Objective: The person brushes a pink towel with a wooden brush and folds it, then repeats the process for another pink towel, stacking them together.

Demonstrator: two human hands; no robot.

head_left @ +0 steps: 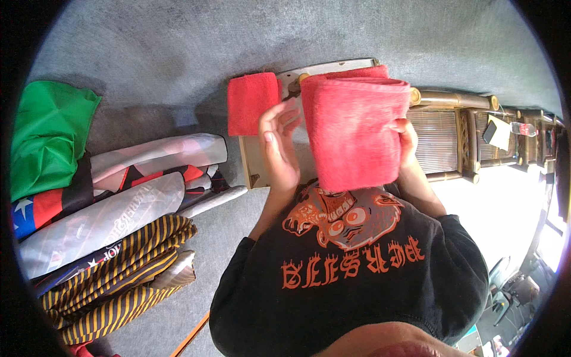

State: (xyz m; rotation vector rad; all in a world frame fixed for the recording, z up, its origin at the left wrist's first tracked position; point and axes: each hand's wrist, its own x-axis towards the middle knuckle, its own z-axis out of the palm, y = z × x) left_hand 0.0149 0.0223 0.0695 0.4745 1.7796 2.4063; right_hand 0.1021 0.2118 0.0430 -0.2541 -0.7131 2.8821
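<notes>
A folded red towel [357, 134] is held up in front of my chest, over a small table [253, 166]. Its right edge is gripped by my right hand [407, 143], with the thumb on the near face and the other fingers hidden behind the cloth. My left hand [279, 146] is raised just left of the towel, fingers extended and apart, holding nothing. Beyond that hand, a second folded red towel [253, 102] lies at the table's left end. Most of the tabletop is hidden behind the held towel.
To the left lie a green cloth [53, 134], plastic-wrapped fabric rolls [113, 220] and black-and-yellow striped cloth [125, 262]. A bamboo bench [437, 140] stands at the right. Farther along it are a yellow paper [498, 130] and a plastic bottle [523, 129].
</notes>
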